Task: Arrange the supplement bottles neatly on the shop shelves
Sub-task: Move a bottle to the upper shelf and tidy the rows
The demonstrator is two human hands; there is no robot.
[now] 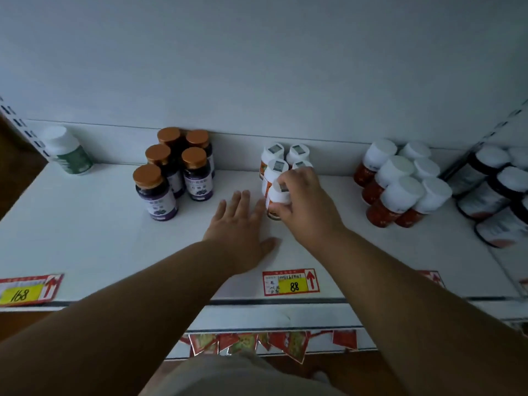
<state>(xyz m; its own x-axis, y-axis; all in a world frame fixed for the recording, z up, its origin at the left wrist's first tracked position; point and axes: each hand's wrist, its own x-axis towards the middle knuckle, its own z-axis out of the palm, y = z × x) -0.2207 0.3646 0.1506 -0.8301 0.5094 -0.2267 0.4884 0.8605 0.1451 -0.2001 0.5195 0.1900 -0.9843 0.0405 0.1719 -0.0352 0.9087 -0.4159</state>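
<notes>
A cluster of white-capped bottles with orange labels (273, 161) stands mid-shelf on the white shelf (85, 230). My right hand (305, 201) grips the front bottle of that cluster (275, 195) by its cap and side; the bottle stands on the shelf. My left hand (243, 224) lies flat on the shelf with fingers straight, its fingertips just left of that bottle. It holds nothing.
Several dark bottles with copper caps (174, 167) stand to the left, a lone green-labelled bottle (67, 150) at the far left. Red bottles with white caps (400, 184) and dark bottles (494, 192) fill the right. Price tags (290, 282) mark the shelf's front edge.
</notes>
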